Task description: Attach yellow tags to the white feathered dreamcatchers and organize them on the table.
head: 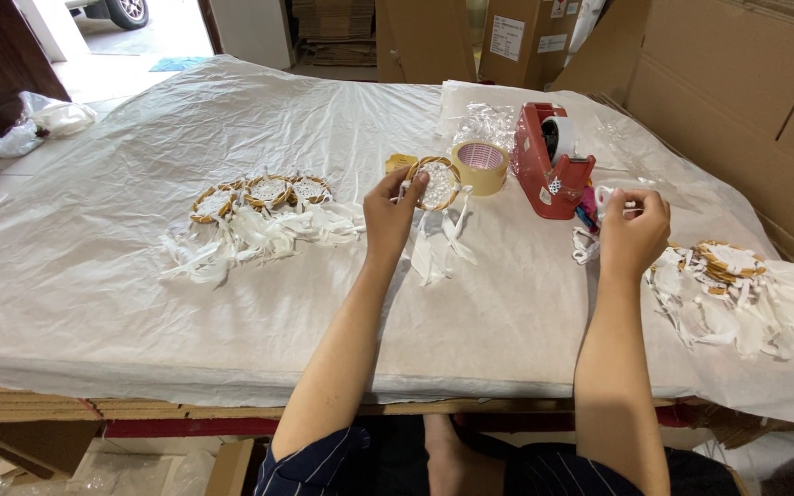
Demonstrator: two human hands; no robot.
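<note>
While the small dreamcatcher (435, 184) is pinched at its woven ring between thumb and fingers of the left hand (391, 214), its white feathers are left trailing on the table (94, 276) toward the person, so the long axis runs from the ring down to the near edge. It is held just left of the roll of tan tape (481, 166), which stands beside the red tape dispenser (549, 161). The right hand (633, 230) is curled closed to the right of the dispenser, its grip apparently pinched on a small white piece; what exactly is held cannot be told. The dreamcatcher therefore lies to the left of that hand, with the dispenser between them. One pile of dreamcatchers (264, 207) lies well left of the dispenser, another pile (737, 276) to its right.
</note>
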